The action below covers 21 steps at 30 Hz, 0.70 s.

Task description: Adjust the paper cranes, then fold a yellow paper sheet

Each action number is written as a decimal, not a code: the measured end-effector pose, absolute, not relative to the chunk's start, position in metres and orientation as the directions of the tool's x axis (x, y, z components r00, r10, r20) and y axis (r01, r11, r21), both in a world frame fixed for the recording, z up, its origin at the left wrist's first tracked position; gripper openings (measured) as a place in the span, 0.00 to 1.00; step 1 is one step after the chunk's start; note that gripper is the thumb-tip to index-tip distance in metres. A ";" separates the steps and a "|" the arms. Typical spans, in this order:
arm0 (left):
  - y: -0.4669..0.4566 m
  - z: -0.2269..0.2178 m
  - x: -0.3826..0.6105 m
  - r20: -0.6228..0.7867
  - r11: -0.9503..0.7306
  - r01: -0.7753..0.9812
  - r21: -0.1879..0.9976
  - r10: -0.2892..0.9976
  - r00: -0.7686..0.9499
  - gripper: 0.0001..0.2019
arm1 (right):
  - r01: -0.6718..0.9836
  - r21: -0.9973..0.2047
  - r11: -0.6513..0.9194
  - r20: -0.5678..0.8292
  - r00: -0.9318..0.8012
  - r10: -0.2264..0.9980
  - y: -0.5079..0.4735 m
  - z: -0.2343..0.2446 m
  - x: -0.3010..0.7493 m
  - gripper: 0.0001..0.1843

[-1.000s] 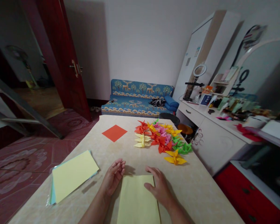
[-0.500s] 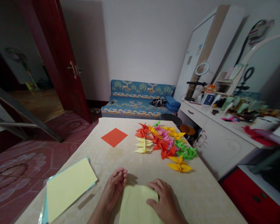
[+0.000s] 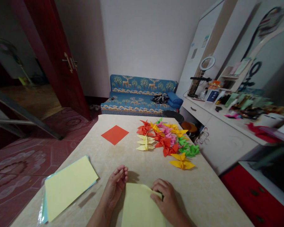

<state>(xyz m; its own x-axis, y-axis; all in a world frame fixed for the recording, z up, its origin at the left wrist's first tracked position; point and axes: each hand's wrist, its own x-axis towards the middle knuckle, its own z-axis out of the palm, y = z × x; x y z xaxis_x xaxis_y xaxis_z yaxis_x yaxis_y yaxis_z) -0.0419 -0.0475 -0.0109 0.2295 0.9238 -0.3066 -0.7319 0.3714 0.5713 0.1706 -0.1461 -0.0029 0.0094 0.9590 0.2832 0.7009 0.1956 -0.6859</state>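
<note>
A pale yellow sheet of paper [image 3: 142, 206] lies on the table in front of me, its lower part cut off by the view's bottom edge. My right hand [image 3: 165, 197] pinches its far right corner between thumb and fingers, and the edge there is slightly lifted. Beside the sheet's left edge rests my left hand [image 3: 116, 184], palm turned inward, fingers loosely bent and holding nothing. Farther up the table, folded paper cranes in red, yellow, pink and green sit in a cluster, an orange-yellow crane [image 3: 182, 162] being nearest to my right hand.
A red paper square [image 3: 115, 135] lies at the table's far left. Nearer, a stack of yellow and blue paper [image 3: 71, 187] sits on a clear plastic sleeve. Beyond the table stand a blue sofa [image 3: 134, 102] and, on the right, a crowded white dressing table [image 3: 203, 116].
My right hand has closed on the sheet's far right corner, which is now bent up a little. The left hand stays beside the paper. The view has shifted slightly.
</note>
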 end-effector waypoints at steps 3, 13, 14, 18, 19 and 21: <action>-0.048 -0.009 -0.042 -0.300 0.346 -0.742 0.574 0.932 0.203 0.12 | 0.561 -0.811 0.168 0.268 0.102 0.958 -0.146 -0.011 0.175 0.04; -0.077 0.008 -0.023 -0.035 0.148 -0.461 0.875 0.969 0.246 0.12 | 0.318 -0.948 0.010 0.136 0.375 0.917 -0.143 -0.017 0.183 0.12; -0.078 0.008 -0.023 0.017 0.095 -0.394 0.914 0.962 0.273 0.13 | 0.297 -0.955 0.013 0.137 0.399 0.907 -0.143 -0.018 0.184 0.14; -0.076 0.002 -0.025 0.211 -0.163 -0.158 0.974 0.904 0.372 0.13 | 0.212 -0.976 0.044 0.136 0.441 0.887 -0.142 -0.020 0.189 0.18; -0.075 0.000 -0.025 0.244 -0.215 -0.119 0.969 0.899 0.365 0.12 | 0.190 -0.981 0.050 0.131 0.442 0.887 -0.142 -0.019 0.190 0.19; -0.074 -0.002 -0.026 0.273 -0.265 -0.069 0.962 0.902 0.334 0.11 | 0.156 -0.986 0.058 0.122 0.443 0.888 -0.142 -0.018 0.190 0.20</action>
